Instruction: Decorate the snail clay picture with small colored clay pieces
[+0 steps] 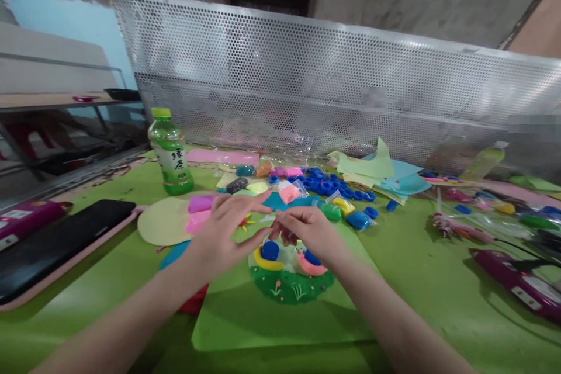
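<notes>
Over a clay picture (291, 289), my left hand (230, 225) has its thumb and fingers spread, with nothing visible between them. My right hand (309, 231) is closed beside it, fingertips pinched together; whatever they hold is too small or hidden to name. Below the hands, the picture shows a yellow snail (268, 257) and a pink snail (312, 263), both with blue shells, above green clay with small flowers and grass. It lies on a green sheet (245, 327). A small yellow-and-red sun shape (246, 222) sits near my left fingers.
A green tea bottle (172, 155) stands back left, near a black phone (65, 245). Several blue rings (326, 184) and bagged clay pieces (344, 206) lie behind the hands. Paper sheets (385, 169) are heaped back right. A perforated metal panel (284, 70) borders the table.
</notes>
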`<state>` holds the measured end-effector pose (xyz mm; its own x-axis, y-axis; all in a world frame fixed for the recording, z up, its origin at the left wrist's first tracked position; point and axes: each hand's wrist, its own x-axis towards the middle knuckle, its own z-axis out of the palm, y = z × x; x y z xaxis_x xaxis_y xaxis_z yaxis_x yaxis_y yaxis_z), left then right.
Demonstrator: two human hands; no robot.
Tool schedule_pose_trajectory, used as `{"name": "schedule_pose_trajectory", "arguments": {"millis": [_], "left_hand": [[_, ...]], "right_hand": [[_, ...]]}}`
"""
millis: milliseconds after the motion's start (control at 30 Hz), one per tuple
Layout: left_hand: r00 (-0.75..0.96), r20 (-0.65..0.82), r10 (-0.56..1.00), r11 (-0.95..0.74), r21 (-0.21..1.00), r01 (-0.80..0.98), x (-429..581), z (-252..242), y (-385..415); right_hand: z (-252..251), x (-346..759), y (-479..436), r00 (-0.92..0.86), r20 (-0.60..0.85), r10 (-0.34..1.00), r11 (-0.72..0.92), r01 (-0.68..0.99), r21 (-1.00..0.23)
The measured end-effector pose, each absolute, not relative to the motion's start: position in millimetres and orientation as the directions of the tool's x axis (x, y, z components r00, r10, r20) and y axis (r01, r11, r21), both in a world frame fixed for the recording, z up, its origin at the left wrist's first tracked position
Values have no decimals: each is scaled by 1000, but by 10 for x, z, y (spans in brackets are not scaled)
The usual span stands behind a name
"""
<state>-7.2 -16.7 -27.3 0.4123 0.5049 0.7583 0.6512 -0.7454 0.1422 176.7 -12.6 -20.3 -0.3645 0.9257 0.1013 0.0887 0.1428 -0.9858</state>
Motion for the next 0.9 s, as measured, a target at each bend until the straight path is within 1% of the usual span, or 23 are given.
{"name": "schedule_pose_trajectory", "arguments": {"millis": [100,233,300,467,633,767,900], "left_hand": [[409,795,447,-793,140,593,10,-344,-194],[348,823,449,-785,177,594,23,-371,-186],[344,830,440,-779,162,605,22,-360,-188],[391,827,405,-775,83,627,-1,-345,-182],[413,808,420,-766,72,638,-25,-355,-158],[411,818,404,-764,54,643,-12,-369,-163],[321,826,464,-701,121,703,-22,-357,-186]], "right_hand": [[-202,1727,-158,-322,117,939,161,115,-980],[-223,1692,-190,-265,126,956,175,172,-969],[-243,1685,-196,-278,130,952,182,171,-968],[-272,1689,-183,-310,119,943,179,171,-969],[-269,1689,-184,-335,47,941,90,114,-989],[-291,1680,-194,-348,29,937,75,119,-990],[-306,1692,-177,-338,51,940,102,135,-986]]}}
